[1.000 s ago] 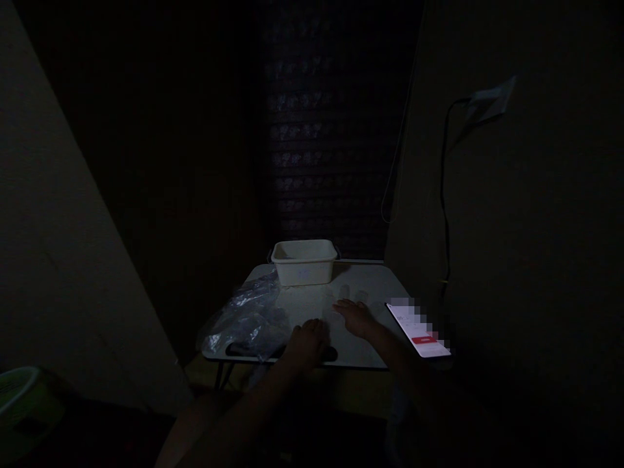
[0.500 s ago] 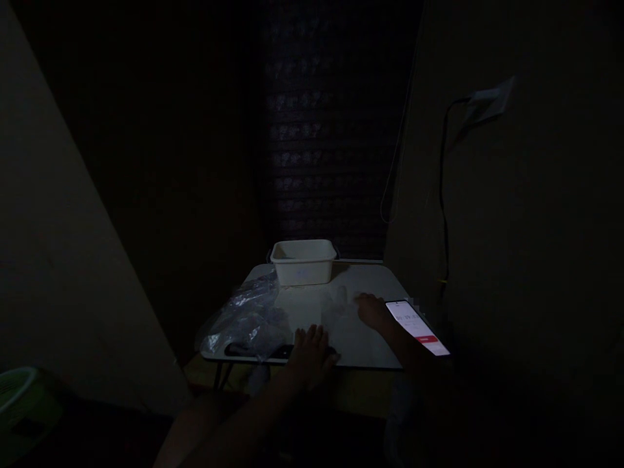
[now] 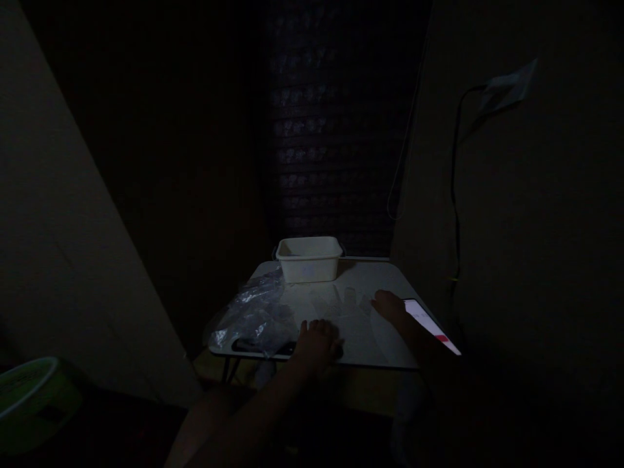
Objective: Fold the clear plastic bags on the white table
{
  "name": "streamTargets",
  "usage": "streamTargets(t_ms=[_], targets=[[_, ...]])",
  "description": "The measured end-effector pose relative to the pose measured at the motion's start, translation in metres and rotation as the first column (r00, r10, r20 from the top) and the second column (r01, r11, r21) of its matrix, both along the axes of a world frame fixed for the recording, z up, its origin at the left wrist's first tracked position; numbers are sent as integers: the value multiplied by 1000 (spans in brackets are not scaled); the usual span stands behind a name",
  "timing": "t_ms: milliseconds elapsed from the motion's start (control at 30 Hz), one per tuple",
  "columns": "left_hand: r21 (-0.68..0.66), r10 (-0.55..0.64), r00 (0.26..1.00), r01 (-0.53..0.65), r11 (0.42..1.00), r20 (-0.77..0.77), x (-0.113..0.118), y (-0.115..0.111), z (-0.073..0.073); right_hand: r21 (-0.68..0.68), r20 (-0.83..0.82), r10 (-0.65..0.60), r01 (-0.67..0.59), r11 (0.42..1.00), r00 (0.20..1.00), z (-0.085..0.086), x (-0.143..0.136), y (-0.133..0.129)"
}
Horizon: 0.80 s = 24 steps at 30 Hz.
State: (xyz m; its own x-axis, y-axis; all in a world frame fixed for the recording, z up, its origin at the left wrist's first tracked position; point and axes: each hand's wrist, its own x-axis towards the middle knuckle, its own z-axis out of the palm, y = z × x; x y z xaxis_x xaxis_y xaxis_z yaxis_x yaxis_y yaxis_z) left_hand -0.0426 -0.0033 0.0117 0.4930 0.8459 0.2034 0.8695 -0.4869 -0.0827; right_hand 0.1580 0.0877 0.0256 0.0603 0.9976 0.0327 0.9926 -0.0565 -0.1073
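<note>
In the dim head view, my left hand lies near the front edge of a small white folding table, fingers stretched out and slightly apart. My right hand is over the right half of the tabletop, its fingers curled together. Whether it pinches anything is too dark to see. Faint see-through shapes show on the table between the hands and the tub; I cannot tell whether they are clear film or reflections. A crumpled clear plastic bag covers the table's left side, left of my left hand.
A white tub with side handles stands at the table's back. A lit phone lies at the right edge, partly behind my right forearm. A green basket sits at lower left. A cable hangs from a wall socket.
The whole view has shifted, so the table and tub appear slightly further right. My right hand now has its fingers more curled and covers more of the phone. My left hand stays near the front edge.
</note>
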Motion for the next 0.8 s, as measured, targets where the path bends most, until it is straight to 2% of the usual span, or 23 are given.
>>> streamTargets(t_ms=[167,300,567,733,800], targets=[[14,10,1000,-9,1000,-18,-3,-2,-6,-54,-109,-88,83,995,990,-8,-8,11],[-5,36,999,-36,999,-19,-5,-3,-7,-64,-162,-91,81,995,983,-12,-8,15],[-26,15,1000,-15,1000,-2,-2,-1,-5,-7,-307,-28,27,1000,951,-14,-4,21],[-13,18,1000,-18,1000,-8,-2,-1,-6,39,-385,55,-44,998,921,-17,-8,26],[-21,25,1000,-25,999,-16,-1,0,-6,68,-457,100,-78,995,884,-18,-12,27]])
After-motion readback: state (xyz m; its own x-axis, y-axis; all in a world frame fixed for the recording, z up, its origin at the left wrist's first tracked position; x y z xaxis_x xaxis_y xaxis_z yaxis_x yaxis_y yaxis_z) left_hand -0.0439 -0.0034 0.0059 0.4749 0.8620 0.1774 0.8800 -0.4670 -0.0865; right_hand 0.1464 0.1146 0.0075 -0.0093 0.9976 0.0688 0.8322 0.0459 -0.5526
